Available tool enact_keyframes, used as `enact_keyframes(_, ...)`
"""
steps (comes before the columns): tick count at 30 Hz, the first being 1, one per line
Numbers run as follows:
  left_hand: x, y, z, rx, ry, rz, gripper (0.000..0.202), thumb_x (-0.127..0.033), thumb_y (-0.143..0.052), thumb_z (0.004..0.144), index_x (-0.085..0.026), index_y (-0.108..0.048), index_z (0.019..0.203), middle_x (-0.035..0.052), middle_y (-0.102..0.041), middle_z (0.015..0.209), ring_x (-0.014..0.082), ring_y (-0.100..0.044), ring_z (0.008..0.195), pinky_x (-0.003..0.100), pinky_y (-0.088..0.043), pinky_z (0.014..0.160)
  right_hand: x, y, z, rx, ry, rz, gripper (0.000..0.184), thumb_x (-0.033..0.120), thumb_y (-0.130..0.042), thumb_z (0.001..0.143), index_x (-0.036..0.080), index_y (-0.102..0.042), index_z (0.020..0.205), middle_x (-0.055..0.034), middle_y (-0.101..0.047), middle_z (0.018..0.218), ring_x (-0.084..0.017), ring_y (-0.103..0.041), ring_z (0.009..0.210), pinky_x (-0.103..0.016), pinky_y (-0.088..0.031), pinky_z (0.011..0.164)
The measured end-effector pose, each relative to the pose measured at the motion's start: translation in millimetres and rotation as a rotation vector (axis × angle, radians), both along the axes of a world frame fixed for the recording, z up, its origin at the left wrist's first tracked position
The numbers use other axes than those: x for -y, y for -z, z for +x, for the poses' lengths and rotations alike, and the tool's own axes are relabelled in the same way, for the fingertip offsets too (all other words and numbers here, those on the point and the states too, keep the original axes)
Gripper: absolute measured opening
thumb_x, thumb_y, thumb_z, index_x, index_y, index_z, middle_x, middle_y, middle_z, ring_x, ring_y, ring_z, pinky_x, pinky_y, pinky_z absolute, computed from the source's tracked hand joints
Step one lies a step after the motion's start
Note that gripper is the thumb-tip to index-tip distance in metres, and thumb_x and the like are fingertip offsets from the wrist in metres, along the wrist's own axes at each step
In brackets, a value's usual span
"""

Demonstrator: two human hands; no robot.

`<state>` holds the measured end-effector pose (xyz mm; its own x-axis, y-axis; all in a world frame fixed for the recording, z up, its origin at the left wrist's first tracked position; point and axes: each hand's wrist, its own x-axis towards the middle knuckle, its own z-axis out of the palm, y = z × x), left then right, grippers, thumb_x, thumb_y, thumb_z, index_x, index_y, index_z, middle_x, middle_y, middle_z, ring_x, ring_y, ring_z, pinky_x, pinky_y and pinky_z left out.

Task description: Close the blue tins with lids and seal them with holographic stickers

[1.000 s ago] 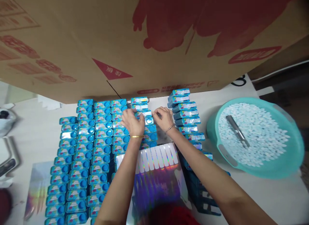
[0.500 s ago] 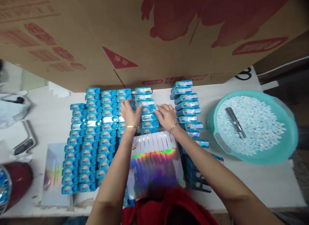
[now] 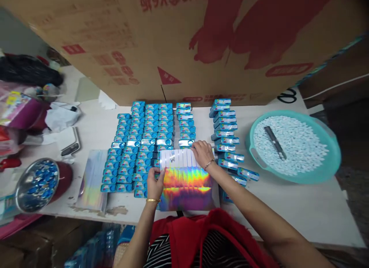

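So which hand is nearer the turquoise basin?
Right. The right hand is left of the basin, past some blue boxes; the left hand is farther left, at the shiny sheet.

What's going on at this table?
A person has both hands at a shiny rainbow sticker sheet: the left hand is at its left edge, the right hand at its upper right. Whether the fingers pinch a sticker is too small to tell. Printed blue cases stand in rows to the left, with another column of blue cases to the right. Farther right, metal tongs lie on small white pieces in a teal basin.
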<state>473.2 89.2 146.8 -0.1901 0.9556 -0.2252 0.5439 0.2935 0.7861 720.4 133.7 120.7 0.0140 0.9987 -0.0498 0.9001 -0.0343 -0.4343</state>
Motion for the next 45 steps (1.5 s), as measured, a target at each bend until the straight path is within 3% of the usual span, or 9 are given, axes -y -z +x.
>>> enact_keyframes(5, 5, -30.5, 13, 0.43, -0.167, -0.066, 0.042, -0.049, -0.072, 0.066, -0.019, -0.053, 0.088, -0.0045, -0.057, 0.061, 0.0102, -0.052, 0.057, 0.021, -0.041, 0.057, 18, -32.2, 5, -0.02, 0.008, 0.162, 0.038, 0.036, -0.045, 0.096, 0.015, -0.058, 0.124, -0.0156, -0.06, 0.119, -0.03, -0.05, 0.112, -0.044, -0.036, 0.094)
enact_keyframes(11, -1, -89.8, 26, 0.607, -0.073, 0.019, 0.041, -0.044, -0.077, 0.064, -0.017, -0.058, 0.088, -0.001, -0.065, 0.07, 0.0111, -0.06, 0.065, 0.022, -0.047, 0.066, 43, -84.5, -36, -0.139, -0.404, 0.326, 0.087, 0.07, -0.05, 0.082, 0.017, -0.031, 0.148, -0.0149, -0.03, 0.154, -0.033, -0.018, 0.143, -0.057, -0.008, 0.115)
enact_keyframes(14, -2, -115.4, 26, 0.591, -0.002, 0.096, 0.037, -0.042, -0.077, 0.066, -0.017, -0.059, 0.085, -0.0007, -0.064, 0.073, 0.0104, -0.059, 0.067, 0.021, -0.047, 0.066, 47, -98.4, -53, -0.3, -0.411, 0.29, 0.099, 0.076, -0.054, 0.075, 0.017, -0.027, 0.15, -0.0162, -0.035, 0.151, -0.033, -0.029, 0.14, -0.057, -0.009, 0.115)
enact_keyframes(18, 1, -136.3, 16, 0.525, 0.123, 0.171, 0.03, -0.041, -0.072, 0.074, -0.017, -0.061, 0.088, 0.001, -0.064, 0.079, 0.0111, -0.059, 0.071, 0.021, -0.048, 0.068, 52, -112.6, -64, -0.552, -0.443, 0.243, 0.075, 0.063, -0.061, 0.08, 0.019, -0.043, 0.138, -0.0135, -0.057, 0.132, -0.027, -0.052, 0.121, -0.048, -0.029, 0.109)
enact_keyframes(23, 5, -149.9, 4, 0.334, 0.295, 0.328, 0.021, -0.039, -0.062, 0.083, -0.018, -0.059, 0.088, 0.0027, -0.062, 0.083, 0.0142, -0.06, 0.078, 0.026, -0.049, 0.074, 64, -131.4, -72, -0.626, -0.337, 0.205, 0.027, 0.043, -0.065, 0.086, 0.018, -0.057, 0.092, -0.0034, -0.062, 0.084, -0.018, -0.058, 0.078, -0.027, -0.04, 0.07)
enact_keyframes(29, 5, -161.1, -1, -0.121, 0.39, 0.578, 0.044, -0.037, -0.074, 0.074, -0.02, -0.056, 0.11, 0.0069, -0.06, 0.109, 0.0215, -0.057, 0.104, 0.036, -0.045, 0.091, 67, -146.6, -70, -0.583, -0.319, 0.174, 0.026, 0.031, -0.063, 0.089, 0.019, -0.046, 0.072, 0.0027, -0.05, 0.066, -0.012, -0.047, 0.062, -0.024, -0.026, 0.058)
enact_keyframes(32, 5, -161.5, -2, -0.051, 0.49, 0.435, 0.017, -0.034, -0.062, 0.084, -0.021, -0.061, 0.095, 0.0028, -0.065, 0.089, 0.0167, -0.062, 0.086, 0.03, -0.048, 0.081, 66, -150.4, -65, -0.614, -0.373, 0.104, 0.035, 0.032, -0.062, 0.089, 0.019, -0.042, 0.064, 0.0046, -0.045, 0.059, -0.01, -0.041, 0.056, -0.023, -0.023, 0.055)
enact_keyframes(38, 6, -160.4, 2, 0.244, 0.47, 0.177, 0.03, -0.035, -0.073, 0.073, -0.02, -0.069, 0.099, 0.0064, -0.07, 0.091, 0.0202, -0.066, 0.085, 0.032, -0.052, 0.081, 69, -150.6, -63, -0.546, -0.363, 0.125, 0.024, 0.031, -0.058, 0.091, 0.019, -0.051, 0.072, 0.0015, -0.055, 0.064, -0.012, -0.05, 0.06, -0.023, -0.027, 0.057)
enact_keyframes(45, 12, -171.7, -5, 0.261, 0.415, 0.275, 0.016, -0.036, -0.073, 0.073, -0.02, -0.073, 0.076, 0.0048, -0.066, 0.072, 0.0173, -0.06, 0.071, 0.03, -0.051, 0.07, 72, -149.6, -42, -0.35, -0.508, 0.246, 0.034, 0.046, -0.047, 0.096, 0.019, -0.058, 0.08, -0.0023, -0.061, 0.071, -0.014, -0.053, 0.064, -0.025, -0.03, 0.059)
